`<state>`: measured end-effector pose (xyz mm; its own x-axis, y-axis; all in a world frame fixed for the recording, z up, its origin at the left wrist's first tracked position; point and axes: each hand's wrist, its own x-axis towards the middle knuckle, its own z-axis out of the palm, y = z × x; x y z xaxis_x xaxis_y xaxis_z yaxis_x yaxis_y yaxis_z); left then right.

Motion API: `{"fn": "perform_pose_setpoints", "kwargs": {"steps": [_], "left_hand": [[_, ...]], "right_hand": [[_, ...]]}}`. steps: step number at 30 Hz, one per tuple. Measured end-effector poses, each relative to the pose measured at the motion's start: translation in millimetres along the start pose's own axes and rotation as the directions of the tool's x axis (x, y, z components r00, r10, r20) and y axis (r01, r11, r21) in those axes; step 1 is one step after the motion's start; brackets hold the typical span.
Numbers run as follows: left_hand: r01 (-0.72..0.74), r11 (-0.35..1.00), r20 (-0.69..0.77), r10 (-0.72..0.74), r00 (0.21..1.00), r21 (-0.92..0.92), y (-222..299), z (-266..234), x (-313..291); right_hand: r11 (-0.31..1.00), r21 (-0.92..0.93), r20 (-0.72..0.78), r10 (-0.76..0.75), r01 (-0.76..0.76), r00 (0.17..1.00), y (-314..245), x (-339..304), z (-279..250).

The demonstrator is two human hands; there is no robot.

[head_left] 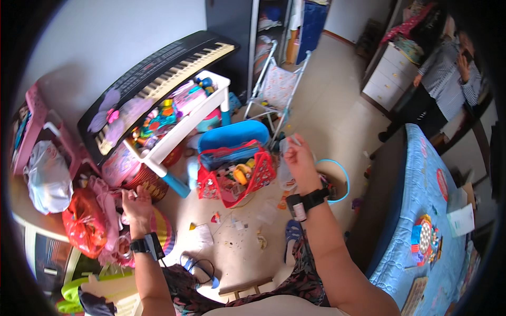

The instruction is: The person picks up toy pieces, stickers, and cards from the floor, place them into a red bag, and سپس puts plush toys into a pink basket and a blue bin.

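Toys (241, 175) sit in the red bag (265, 171) while scraps (262, 242) remain on the floor (232, 266), your right hand (299, 157) pinching clear plastic (285, 176), grip unclear in your left hand (137, 207).

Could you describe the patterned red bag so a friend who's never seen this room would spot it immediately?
Find the long black keyboard by the wall, then the white toy table in front of it. Right of that table, on the near side of a blue tub, is the open red bag. Unlike the plain red plastic bag farther left, it has printed sides and shows yellow items inside.
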<state>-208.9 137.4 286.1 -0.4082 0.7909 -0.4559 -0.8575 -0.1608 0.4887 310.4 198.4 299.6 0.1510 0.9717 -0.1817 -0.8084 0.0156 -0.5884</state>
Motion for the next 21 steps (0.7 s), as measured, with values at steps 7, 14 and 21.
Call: {"fn": "perform_pose_setpoints", "kwargs": {"steps": [7, 14, 21], "left_hand": [[-0.078, 0.997, 0.089, 0.077, 0.993, 0.007, 3, 18, -4], [-0.047, 0.999, 0.055, 0.047, 0.997, -0.006, -3, 20, -7], [-0.039, 0.998, 0.06, 0.036, 0.998, 0.051, -10, 23, -18]], "right_hand": [[1.0, 0.02, -0.19, 0.027, -0.023, 0.981, 8, -10, 35], [0.997, 0.056, -0.212, 0.07, -0.059, 0.975, 12, -16, 39], [0.996, 0.072, -0.222, 0.067, -0.052, 0.973, 3, -24, 46]]}}
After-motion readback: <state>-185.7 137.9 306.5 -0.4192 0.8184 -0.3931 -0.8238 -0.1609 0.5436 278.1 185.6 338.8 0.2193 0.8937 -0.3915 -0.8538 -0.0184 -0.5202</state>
